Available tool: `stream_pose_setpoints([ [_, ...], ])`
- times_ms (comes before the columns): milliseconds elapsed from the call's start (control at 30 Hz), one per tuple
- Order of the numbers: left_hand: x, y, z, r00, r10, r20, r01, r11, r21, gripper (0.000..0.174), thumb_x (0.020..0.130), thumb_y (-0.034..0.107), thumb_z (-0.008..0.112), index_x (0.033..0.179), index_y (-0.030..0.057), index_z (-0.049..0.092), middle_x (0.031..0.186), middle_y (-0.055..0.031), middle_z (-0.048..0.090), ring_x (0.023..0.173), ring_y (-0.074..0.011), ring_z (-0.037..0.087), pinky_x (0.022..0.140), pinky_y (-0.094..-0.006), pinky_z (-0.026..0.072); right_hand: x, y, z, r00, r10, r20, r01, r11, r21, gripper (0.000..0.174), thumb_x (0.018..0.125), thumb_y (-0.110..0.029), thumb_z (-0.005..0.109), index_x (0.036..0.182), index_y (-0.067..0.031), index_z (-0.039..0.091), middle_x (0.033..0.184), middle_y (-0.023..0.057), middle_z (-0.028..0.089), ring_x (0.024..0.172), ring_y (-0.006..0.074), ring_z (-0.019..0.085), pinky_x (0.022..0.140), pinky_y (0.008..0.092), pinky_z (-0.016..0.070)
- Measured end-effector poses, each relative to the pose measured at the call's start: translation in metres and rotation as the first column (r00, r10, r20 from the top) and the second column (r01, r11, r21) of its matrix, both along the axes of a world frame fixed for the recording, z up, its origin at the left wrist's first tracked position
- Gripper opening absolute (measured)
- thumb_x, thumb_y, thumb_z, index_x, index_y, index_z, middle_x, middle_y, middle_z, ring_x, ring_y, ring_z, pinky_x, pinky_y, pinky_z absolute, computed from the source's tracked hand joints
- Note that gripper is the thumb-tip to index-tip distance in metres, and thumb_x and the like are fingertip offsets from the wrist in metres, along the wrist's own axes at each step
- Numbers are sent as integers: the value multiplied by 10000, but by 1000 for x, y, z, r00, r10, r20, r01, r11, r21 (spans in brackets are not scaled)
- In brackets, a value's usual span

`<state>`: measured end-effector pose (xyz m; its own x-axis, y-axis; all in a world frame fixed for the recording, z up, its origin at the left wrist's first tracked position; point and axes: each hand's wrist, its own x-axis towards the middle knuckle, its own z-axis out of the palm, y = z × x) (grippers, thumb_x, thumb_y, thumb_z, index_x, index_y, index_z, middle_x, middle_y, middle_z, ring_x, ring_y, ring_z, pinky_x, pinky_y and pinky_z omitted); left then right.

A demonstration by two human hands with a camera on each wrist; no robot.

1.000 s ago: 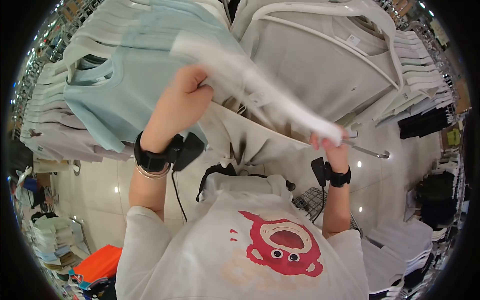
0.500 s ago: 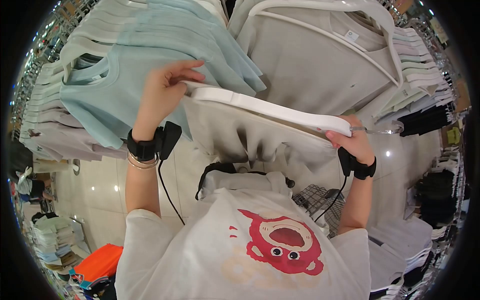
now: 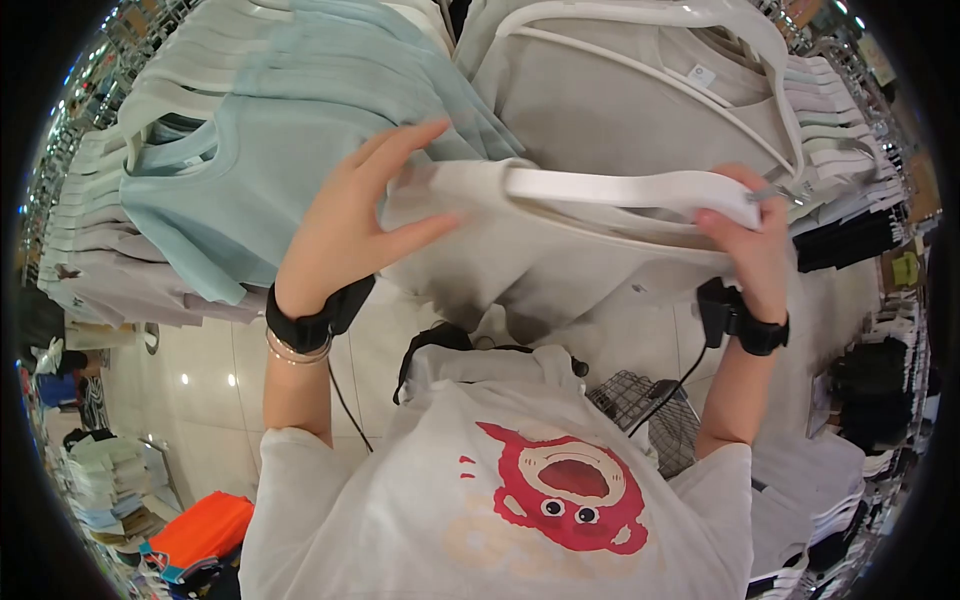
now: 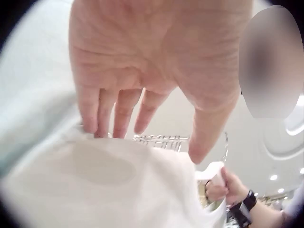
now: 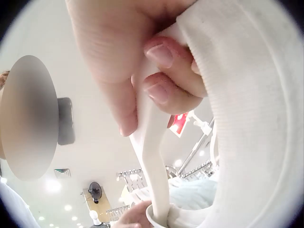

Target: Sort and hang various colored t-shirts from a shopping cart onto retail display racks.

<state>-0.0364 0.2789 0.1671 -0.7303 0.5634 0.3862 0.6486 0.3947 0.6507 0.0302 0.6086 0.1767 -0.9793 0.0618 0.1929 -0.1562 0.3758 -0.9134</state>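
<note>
A white plastic hanger [image 3: 620, 188] runs through the neck of a light beige shirt [image 3: 570, 250], its far end hidden inside the shirt's left shoulder. My right hand [image 3: 757, 245] grips the hanger near its metal hook, thumb and fingers curled round it. In the right wrist view the shirt's ribbed collar [image 5: 209, 95] passes close beside those fingers [image 5: 173, 95]. My left hand [image 3: 345, 220] is at the shirt's shoulder, fingers and thumb spread apart. The left wrist view shows its palm [image 4: 152, 52] over the shirt fabric [image 4: 104, 175], with the fingertips right at the cloth.
Pale blue shirts [image 3: 290, 140] hang ahead on the left, and a grey-beige shirt [image 3: 610, 110] on a white hanger faces me at right. A wire basket [image 3: 650, 410] is low by my right side. Clothes racks line both sides of the tiled floor [image 3: 200, 390].
The hanger and shirt have swung from a blurred, slanted position to nearly level and moved right with my right hand. My left hand's fingers have opened out from a curl at the shirt's shoulder.
</note>
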Motion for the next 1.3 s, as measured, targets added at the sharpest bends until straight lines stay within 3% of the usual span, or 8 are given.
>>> stream_pose_setpoints([
  [133, 6, -20, -49, 945, 216, -247, -207, 976, 60, 458, 656, 55, 717, 1079, 8, 547, 1033, -95, 588, 951, -209, 563, 833, -303, 434, 19, 50, 3, 986, -100, -133, 91, 993, -69, 347, 683, -147, 737, 965, -11, 589, 740, -3, 576, 647, 45, 494, 553, 172, 376],
  [367, 62, 2, -163, 660, 625, 417, -751, 575, 325, 356, 689, 178, 750, 844, 34, 464, 783, -12, 482, 691, -118, 487, 632, -232, 398, 48, 75, 24, 803, -503, -318, 467, 864, -189, 463, 762, -375, 676, 980, 10, 537, 640, -15, 484, 524, 46, 371, 465, 196, 245],
  [567, 42, 8, -151, 132, -267, 955, -592, 751, 292, 463, 795, 209, 674, 1175, 25, 484, 1020, -35, 554, 844, -131, 534, 751, -251, 443, 55, 85, 27, 893, -309, -326, 262, 948, -182, 390, 830, -379, 602, 885, -1, 525, 587, 1, 432, 490, 63, 327, 464, 212, 223],
  [800, 34, 15, -161, 411, -485, 772, -485, 601, 635, 329, 851, 112, 595, 1149, 5, 507, 1097, -65, 580, 992, -144, 561, 874, -301, 453, 62, 100, 25, 839, -427, -336, 368, 902, -228, 369, 844, -368, 579, 870, -4, 521, 572, 0, 420, 486, 59, 317, 462, 213, 214],
  [967, 20, -56, -216, 707, 237, 666, -487, 846, 217, 167, 856, 63, 561, 1010, 5, 534, 860, -14, 622, 822, -94, 572, 696, -217, 445, 79, 115, 8, 784, -516, -346, 449, 855, -259, 395, 795, -365, 649, 912, -6, 536, 625, -17, 460, 501, 44, 345, 458, 194, 236],
  [1067, 18, -63, -197, 748, 506, 430, -587, 806, 74, 111, 854, 44, 541, 948, -9, 516, 830, -35, 615, 774, -98, 577, 682, -223, 456, 88, 118, 6, 859, -430, -278, 382, 900, -211, 483, 713, -354, 738, 980, -2, 541, 702, -29, 497, 522, 28, 380, 436, 162, 251],
  [1200, 26, -31, -180, 456, 48, 889, -780, 502, 373, 192, 811, 96, 594, 928, -10, 485, 759, -57, 589, 671, -135, 599, 614, -252, 463, 85, 119, -6, 914, -363, -181, 328, 924, -197, 503, 678, -308, 765, 999, 2, 532, 747, -14, 507, 521, 20, 378, 410, 155, 236],
  [1300, 29, -17, -165, 692, 458, 559, -572, 819, 37, 282, 750, 113, 665, 926, 3, 474, 771, -79, 558, 666, -166, 564, 618, -265, 451, 82, 110, -8, 891, -418, -180, 369, 895, -251, 480, 670, -278, 769, 989, -2, 540, 759, -16, 517, 532, 20, 390, 417, 150, 251],
])
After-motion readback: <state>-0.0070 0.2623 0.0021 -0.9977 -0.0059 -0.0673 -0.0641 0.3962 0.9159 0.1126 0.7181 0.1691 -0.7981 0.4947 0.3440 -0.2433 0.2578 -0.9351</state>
